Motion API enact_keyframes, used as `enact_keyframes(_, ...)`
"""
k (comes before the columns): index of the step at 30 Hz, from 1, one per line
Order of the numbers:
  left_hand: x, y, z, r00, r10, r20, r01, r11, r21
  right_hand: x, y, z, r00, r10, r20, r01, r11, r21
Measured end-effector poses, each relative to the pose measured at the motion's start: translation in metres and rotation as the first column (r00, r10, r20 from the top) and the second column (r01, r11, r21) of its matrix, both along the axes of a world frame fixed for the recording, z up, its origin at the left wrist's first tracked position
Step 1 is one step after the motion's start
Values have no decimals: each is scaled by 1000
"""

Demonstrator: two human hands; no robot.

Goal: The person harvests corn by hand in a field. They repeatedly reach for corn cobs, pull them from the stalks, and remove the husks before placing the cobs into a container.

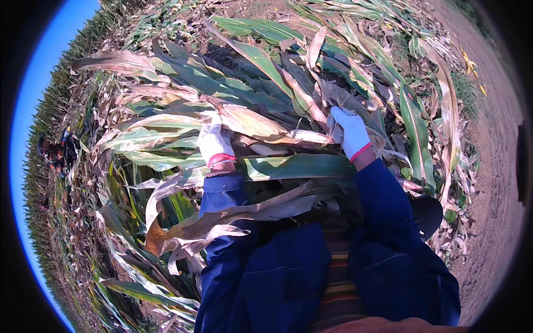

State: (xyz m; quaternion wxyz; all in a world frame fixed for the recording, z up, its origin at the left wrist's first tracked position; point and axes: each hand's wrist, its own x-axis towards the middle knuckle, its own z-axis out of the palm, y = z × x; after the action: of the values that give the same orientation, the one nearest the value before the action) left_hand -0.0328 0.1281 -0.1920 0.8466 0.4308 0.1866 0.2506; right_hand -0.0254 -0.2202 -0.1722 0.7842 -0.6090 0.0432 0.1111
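Note:
My left hand (215,140), in a white work glove with a red cuff edge, is closed at the left end of a tan, husk-covered corn ear (250,120). Its fingertips are partly hidden by the husk. My right hand (351,130), gloved the same way, is closed around dry corn stalks and leaves (333,100); the exact grip is hidden. Between the hands runs the ear's pale narrow end. A long green corn leaf (300,166) lies across just below both hands, and a curled dry leaf (250,212) hangs over my left forearm.
Cut corn stalks and leaves (222,77) are heaped ahead and to the left. Bare brown soil (494,166) stretches along the right. Standing corn (44,116) lines the far left, where a dark and red shape (60,149) is too small to make out. Yellow husks or cobs (469,62) lie at far right.

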Motion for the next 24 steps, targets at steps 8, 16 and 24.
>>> enact_keyframes(8, -3, -21, -9, 998, -60, 3, 60, 994, -91, -31, 0, -59, 819, 385, 427, 132, 597, -791)
enact_keyframes(16, -7, -34, -13, 946, -223, 236, 294, 899, -326, -38, 35, -34, 952, 242, 186, 32, 527, -849)
enact_keyframes(24, -13, -31, -25, 889, -345, 301, 450, 782, -431, -20, 28, -12, 832, 459, 312, 21, 536, -844)
